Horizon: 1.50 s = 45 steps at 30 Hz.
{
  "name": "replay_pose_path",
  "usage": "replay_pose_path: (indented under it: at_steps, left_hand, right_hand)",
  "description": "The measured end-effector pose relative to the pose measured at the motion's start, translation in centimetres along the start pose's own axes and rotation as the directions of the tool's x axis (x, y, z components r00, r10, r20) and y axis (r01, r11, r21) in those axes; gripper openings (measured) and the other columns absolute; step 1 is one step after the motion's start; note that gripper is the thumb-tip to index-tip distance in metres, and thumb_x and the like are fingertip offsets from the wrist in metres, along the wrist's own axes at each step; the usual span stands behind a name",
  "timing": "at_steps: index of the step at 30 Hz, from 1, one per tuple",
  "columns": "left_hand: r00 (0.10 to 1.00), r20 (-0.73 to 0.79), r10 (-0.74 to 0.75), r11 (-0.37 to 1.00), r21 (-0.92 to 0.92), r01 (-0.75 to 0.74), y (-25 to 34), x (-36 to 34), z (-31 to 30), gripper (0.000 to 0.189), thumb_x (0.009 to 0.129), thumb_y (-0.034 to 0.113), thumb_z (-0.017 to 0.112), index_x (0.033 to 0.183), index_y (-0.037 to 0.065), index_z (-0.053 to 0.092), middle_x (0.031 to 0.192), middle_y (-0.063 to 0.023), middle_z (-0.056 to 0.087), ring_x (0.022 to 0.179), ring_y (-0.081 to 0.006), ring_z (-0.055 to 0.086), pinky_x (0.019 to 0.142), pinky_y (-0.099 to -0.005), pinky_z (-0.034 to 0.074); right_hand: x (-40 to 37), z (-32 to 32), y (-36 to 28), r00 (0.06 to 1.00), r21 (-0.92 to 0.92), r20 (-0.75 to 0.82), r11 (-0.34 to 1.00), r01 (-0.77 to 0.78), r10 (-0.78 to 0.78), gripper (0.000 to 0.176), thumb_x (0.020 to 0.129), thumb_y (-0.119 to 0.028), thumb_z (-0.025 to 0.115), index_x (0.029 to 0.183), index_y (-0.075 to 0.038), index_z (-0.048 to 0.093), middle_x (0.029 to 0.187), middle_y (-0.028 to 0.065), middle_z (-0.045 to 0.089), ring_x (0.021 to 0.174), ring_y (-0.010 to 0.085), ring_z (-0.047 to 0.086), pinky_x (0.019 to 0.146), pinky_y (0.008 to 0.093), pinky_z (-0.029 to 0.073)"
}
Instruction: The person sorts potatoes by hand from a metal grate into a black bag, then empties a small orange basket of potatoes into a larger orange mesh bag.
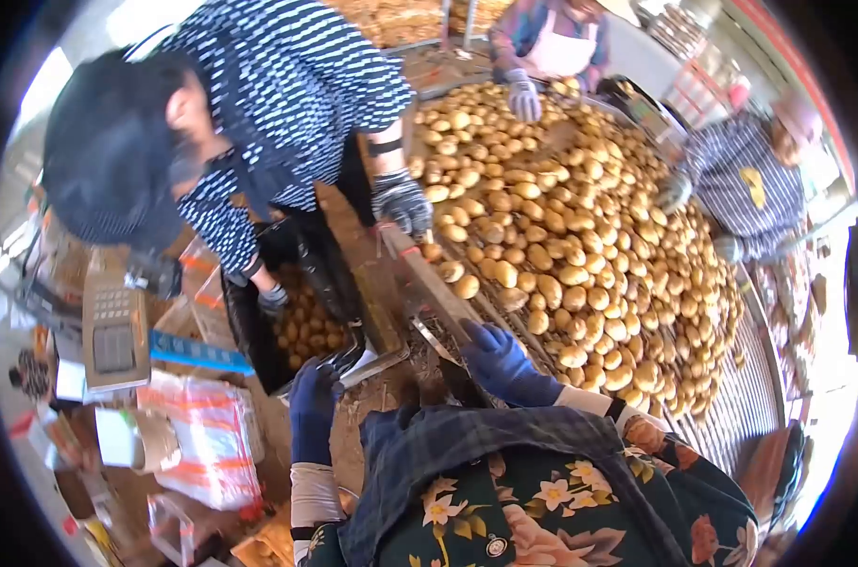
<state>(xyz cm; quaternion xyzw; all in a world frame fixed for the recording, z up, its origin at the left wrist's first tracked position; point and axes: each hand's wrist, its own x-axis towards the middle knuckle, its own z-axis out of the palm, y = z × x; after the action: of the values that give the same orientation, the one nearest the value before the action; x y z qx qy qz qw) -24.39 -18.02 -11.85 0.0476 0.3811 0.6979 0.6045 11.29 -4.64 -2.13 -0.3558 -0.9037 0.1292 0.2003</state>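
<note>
My left hand point(313, 406), in a blue glove, is closed at the near edge of a black plastic liner point(317, 274). The liner sits in a crate on a scale platform point(377, 362), with potatoes point(306, 331) inside it. My right hand point(509, 366), also blue-gloved, lies at the near rim point(438, 283) of the sorting table, fingers stretched and apart, with nothing visible in them. Just beyond that rim is a large heap of potatoes point(580, 246). A co-worker's gloved hand point(274, 300) reaches into the crate; the other grey glove point(403, 203) rests by the rim.
A co-worker in a patterned top point(287, 85) leans over the crate. Two more people stand around the table's far side. A scale display point(114, 331) stands at left, above plastic-wrapped packaging point(202, 435). Slatted metal point(731, 406) shows at the table's right.
</note>
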Motion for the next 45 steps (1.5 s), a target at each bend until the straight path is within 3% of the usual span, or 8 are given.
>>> replay_pose_path:
  at_steps: [7, 22, 28, 32, 36, 38, 41, 45]
  left_hand:
    - [0.985, -0.049, -0.163, 0.971, 0.167, 0.169, -2.6, 1.7, 12.8, 0.031, 0.095, 0.025, 0.058, 0.120, 0.005, 0.057, 0.102, -0.0120, 0.065, 0.090, -0.0241, 0.063, 0.078, -0.0387, 0.052]
    - [0.947, 0.013, -0.322, 0.931, 0.186, 0.314, -4.7, 4.9, 16.2, 0.028, 0.093, 0.024, 0.060, 0.114, 0.006, 0.061, 0.097, -0.0118, 0.067, 0.086, -0.0256, 0.065, 0.071, -0.0389, 0.055]
    - [0.941, -0.105, -0.321, 0.924, 0.185, 0.335, -5.2, 3.9, 15.4, 0.027, 0.094, 0.025, 0.059, 0.113, 0.006, 0.060, 0.097, -0.0113, 0.066, 0.085, -0.0252, 0.064, 0.070, -0.0378, 0.053]
    - [0.928, -0.069, -0.366, 0.900, 0.230, 0.371, -5.5, 4.2, 16.3, 0.029, 0.095, 0.027, 0.059, 0.115, 0.008, 0.059, 0.099, -0.0101, 0.066, 0.086, -0.0241, 0.063, 0.071, -0.0378, 0.053]
    - [0.938, -0.044, -0.345, 0.898, 0.274, 0.343, -5.5, 4.5, 19.0, 0.030, 0.095, 0.029, 0.059, 0.117, 0.008, 0.060, 0.102, -0.0102, 0.066, 0.087, -0.0242, 0.064, 0.070, -0.0380, 0.054]
    - [0.881, 0.114, -0.459, 0.871, 0.251, 0.422, -5.4, 4.8, 20.0, 0.033, 0.096, 0.030, 0.057, 0.120, 0.007, 0.057, 0.104, -0.0108, 0.066, 0.089, -0.0244, 0.064, 0.070, -0.0374, 0.054]
    - [0.821, 0.122, -0.557, 0.792, 0.374, 0.482, -5.3, 4.7, 24.4, 0.039, 0.097, 0.032, 0.054, 0.127, 0.006, 0.053, 0.103, -0.0101, 0.065, 0.089, -0.0212, 0.063, 0.071, -0.0350, 0.053]
    - [0.853, 0.255, -0.456, 0.703, 0.690, 0.170, -5.8, 3.1, 30.4, 0.039, 0.100, 0.031, 0.053, 0.128, 0.004, 0.053, 0.081, -0.0003, 0.059, 0.067, -0.0071, 0.055, 0.057, -0.0233, 0.046]
  right_hand:
    - [-2.6, -4.7, 1.9, 0.989, 0.136, -0.001, 0.980, -0.147, 0.149, 0.026, 0.084, -0.011, 0.065, 0.110, -0.010, 0.061, 0.116, 0.0114, 0.060, 0.103, 0.0328, 0.060, 0.085, 0.0437, 0.050]
    - [3.2, -9.2, 10.8, 0.936, 0.089, -0.059, 0.936, -0.340, 0.346, 0.023, 0.089, -0.015, 0.060, 0.111, -0.013, 0.061, 0.090, 0.0116, 0.063, 0.084, 0.0348, 0.062, 0.070, 0.0448, 0.051]
    - [2.0, -5.9, 9.6, 0.953, -0.349, 0.216, 0.928, -0.127, 0.212, 0.024, 0.081, -0.021, 0.063, 0.104, -0.015, 0.061, 0.091, 0.0031, 0.061, 0.093, 0.0255, 0.059, 0.079, 0.0403, 0.046]
    - [1.9, -1.6, 10.1, 0.984, -0.508, 0.054, 0.853, -0.121, 0.172, 0.032, 0.078, -0.024, 0.063, 0.108, -0.015, 0.060, 0.095, 0.0011, 0.059, 0.095, 0.0225, 0.057, 0.080, 0.0375, 0.042]
    - [3.6, -3.6, 8.8, 0.960, -0.010, -0.001, 0.960, -0.281, 0.281, 0.047, 0.079, -0.029, 0.068, 0.121, -0.010, 0.057, 0.101, 0.0082, 0.061, 0.097, 0.0278, 0.058, 0.083, 0.0427, 0.045]
    - [3.9, -6.1, 7.3, 0.906, 0.208, 0.203, 0.888, -0.410, 0.370, 0.056, 0.085, -0.032, 0.069, 0.130, -0.005, 0.052, 0.113, 0.0123, 0.062, 0.109, 0.0274, 0.058, 0.094, 0.0424, 0.045]
    - [2.5, -5.6, 5.8, 0.868, 0.838, 0.366, 0.287, -0.464, 0.335, 0.058, 0.096, -0.035, 0.062, 0.140, -0.003, 0.043, 0.122, 0.0111, 0.058, 0.103, 0.0151, 0.056, 0.089, 0.0315, 0.048]
    - [2.5, -8.1, 4.1, 0.881, 0.884, 0.368, 0.181, -0.430, 0.296, 0.058, 0.096, -0.040, 0.060, 0.137, -0.002, 0.043, 0.111, 0.0076, 0.057, 0.101, 0.0166, 0.055, 0.088, 0.0319, 0.047]
